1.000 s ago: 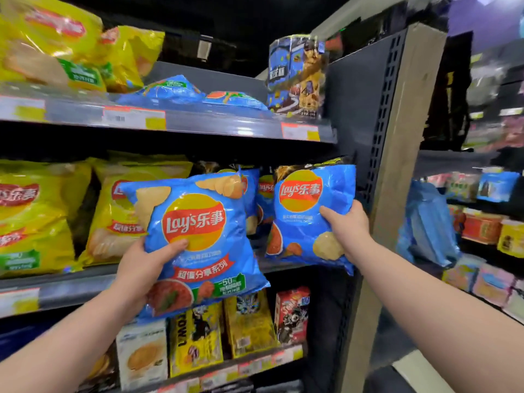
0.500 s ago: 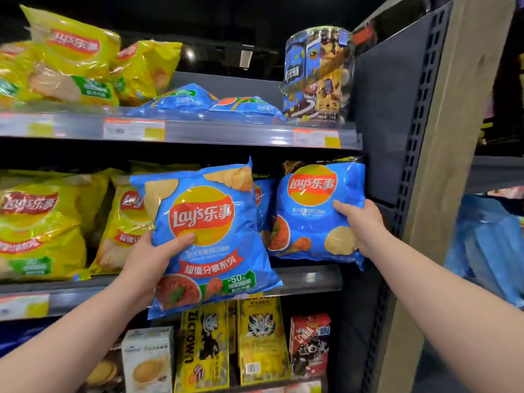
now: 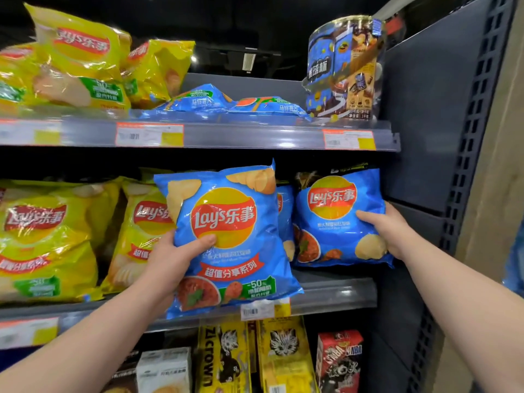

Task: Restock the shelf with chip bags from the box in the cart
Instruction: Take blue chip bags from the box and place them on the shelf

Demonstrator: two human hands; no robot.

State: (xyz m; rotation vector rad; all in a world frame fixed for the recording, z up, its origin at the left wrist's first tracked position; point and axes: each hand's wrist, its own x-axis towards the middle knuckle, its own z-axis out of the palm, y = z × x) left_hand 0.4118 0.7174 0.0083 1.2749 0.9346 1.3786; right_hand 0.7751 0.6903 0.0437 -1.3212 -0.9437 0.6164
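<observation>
We hold 2 blue Lay's chip bags. Our left hand [image 3: 170, 259] grips the big bag [image 3: 226, 236] in front of the middle shelf [image 3: 340, 293]. Our right hand [image 3: 388, 231] presses the small bag [image 3: 334, 219] onto it. They look light, puffy and slippery, with chips that break, so we hold the sides softly.

Two bare forearms enter from the lower corners, with no sleeve visible on either up to the frame edge. The left hand [image 3: 173, 259] and right hand [image 3: 390, 231] are ungloved; fingers are slender with short, unpainted nails. No rings, watch or wristband are visible.
</observation>
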